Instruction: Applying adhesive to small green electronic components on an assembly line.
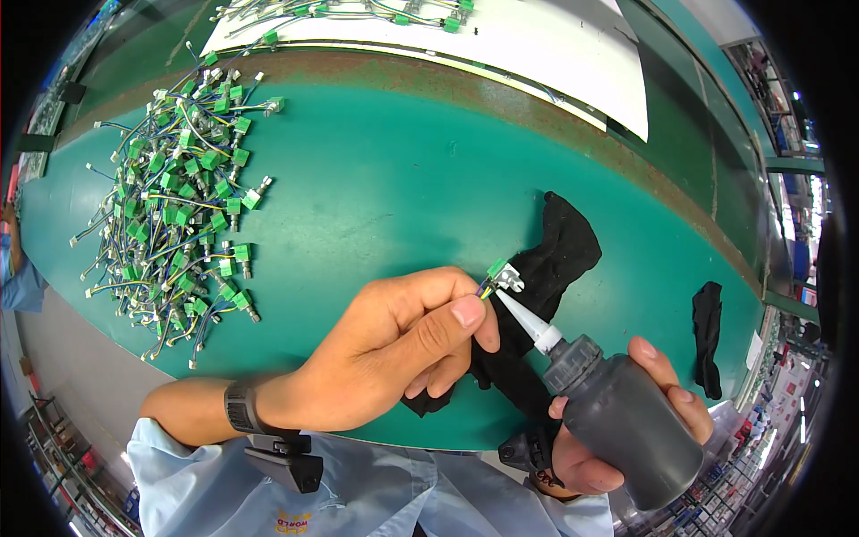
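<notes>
Between the thumb and fingers of my left hand is a small green-and-metal component with wires, likely a potentiometer by its shape, though I cannot be sure. My right hand is wrapped round a dark grey squeeze bottle, tilted up to the left. The bottle's white tapered nozzle has its tip right by the component's lower side; whether it touches, I cannot tell. Behind both hands a crumpled black cloth lies on the green table.
A big heap of similar green wired components covers the table's left side. More lie on a white board beyond the rusty table ledge. Another black cloth strip rests near the right edge. At far left, a person's sleeve shows.
</notes>
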A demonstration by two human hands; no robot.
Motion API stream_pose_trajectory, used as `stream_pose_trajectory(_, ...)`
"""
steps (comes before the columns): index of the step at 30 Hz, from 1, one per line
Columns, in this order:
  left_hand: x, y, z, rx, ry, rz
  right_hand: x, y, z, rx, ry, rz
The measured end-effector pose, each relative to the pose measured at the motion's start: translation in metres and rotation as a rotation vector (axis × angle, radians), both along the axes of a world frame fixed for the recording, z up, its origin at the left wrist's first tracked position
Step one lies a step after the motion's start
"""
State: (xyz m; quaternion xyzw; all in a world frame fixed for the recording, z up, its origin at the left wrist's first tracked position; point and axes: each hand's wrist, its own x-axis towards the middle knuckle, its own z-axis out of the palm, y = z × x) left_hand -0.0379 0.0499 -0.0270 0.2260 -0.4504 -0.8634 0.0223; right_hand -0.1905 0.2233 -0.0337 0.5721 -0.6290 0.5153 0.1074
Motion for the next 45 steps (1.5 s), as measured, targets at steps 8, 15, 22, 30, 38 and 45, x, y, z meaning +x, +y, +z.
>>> stream_pose_trajectory(8, 0.000, 0.000, 0.000, -0.002, 0.003, 0.002, 0.002, 0.001, 0.000, -0.001, -0.041, -0.007)
stream_pose_trajectory(15, 0.000, 0.000, -0.001, 0.000, 0.009, -0.005, 0.002, 0.001, 0.001, -0.009, -0.050, 0.004)
stream_pose_trajectory(22, 0.000, -0.001, -0.001, -0.003, 0.006, -0.016, -0.006, 0.003, 0.002, 0.056, 0.085, -0.010)
stream_pose_trajectory(30, 0.001, -0.002, 0.000, -0.008, -0.002, -0.027, 0.000, 0.002, 0.000, -0.021, -0.041, 0.030)
stream_pose_trajectory(38, 0.001, 0.001, -0.001, 0.028, 0.013, 0.015, -0.005, 0.015, 0.000, 0.066, 0.084, -0.164)
stream_pose_trajectory(45, 0.000, 0.002, -0.003, 0.034, 0.022, 0.025, -0.001, -0.006, -0.006, -0.291, -0.123, -0.114)
